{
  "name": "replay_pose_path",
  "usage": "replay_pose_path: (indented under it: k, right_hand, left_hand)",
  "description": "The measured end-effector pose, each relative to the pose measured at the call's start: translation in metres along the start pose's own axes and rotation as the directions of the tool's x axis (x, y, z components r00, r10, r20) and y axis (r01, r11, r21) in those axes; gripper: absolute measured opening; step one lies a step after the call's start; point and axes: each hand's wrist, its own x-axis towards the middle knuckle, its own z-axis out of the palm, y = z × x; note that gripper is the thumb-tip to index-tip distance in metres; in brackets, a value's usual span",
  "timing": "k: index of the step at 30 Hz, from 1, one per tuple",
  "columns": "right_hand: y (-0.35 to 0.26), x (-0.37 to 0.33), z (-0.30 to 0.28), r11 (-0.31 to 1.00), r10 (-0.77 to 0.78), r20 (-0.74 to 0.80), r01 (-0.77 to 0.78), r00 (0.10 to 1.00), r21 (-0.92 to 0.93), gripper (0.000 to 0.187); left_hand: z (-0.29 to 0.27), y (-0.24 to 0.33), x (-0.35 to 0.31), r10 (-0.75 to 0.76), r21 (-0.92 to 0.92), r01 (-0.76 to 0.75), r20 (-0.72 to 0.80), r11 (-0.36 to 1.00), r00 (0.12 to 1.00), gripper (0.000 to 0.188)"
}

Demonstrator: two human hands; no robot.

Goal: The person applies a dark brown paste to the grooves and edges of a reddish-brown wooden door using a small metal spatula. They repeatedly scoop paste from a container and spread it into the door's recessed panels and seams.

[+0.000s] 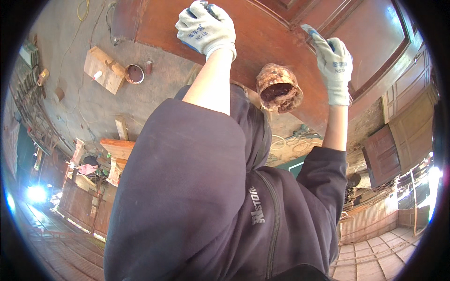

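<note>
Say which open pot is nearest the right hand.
The rough, crusted pot at the edge of the brown panel; the white-rimmed pot sits farther left beside the wooden block.

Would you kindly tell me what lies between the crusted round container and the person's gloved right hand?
In the head view, only a bare stretch of reddish-brown wood shows between the crusted round container and the gloved right hand.

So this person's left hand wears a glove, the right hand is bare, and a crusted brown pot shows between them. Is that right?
Not quite: the right hand isn't bare. The head view shows it in a pale glove, just like the left hand. The crusted brown pot does show between them.
</note>
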Motion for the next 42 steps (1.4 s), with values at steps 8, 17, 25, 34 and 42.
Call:
replay_pose_path:
  k: [8,17,25,34,42]
  right_hand:
    - [-0.081,-0.047,-0.083,0.874,0.403,-0.09,-0.353,0.911,0.333,0.031]
    - [-0.165,-0.064,-0.057,0.874,0.486,0.332,-0.461,0.809,-0.156,0.016]
    - [-0.177,-0.052,-0.046,0.83,0.557,0.301,-0.502,0.774,-0.243,0.013]
    - [-0.171,-0.072,-0.077,0.829,0.548,0.234,-0.559,0.803,-0.025,0.016]
    - [-0.103,-0.036,-0.061,0.761,0.545,0.049,-0.518,0.837,0.391,0.027]
  left_hand:
    - [-0.009,0.008,0.001,-0.027,-0.059,0.031,0.065,0.998,0.997,0.023]
    - [-0.009,0.016,-0.001,-0.051,-0.01,0.052,0.101,0.999,0.994,0.026]
    - [-0.012,-0.016,0.002,0.357,-0.287,-0.311,0.126,0.906,0.926,0.025]
    - [-0.069,-0.024,-0.008,0.925,-0.736,-0.57,0.355,0.366,0.135,0.082]
    - [-0.054,-0.005,-0.016,0.974,-0.775,-0.605,0.226,0.182,0.003,0.09]
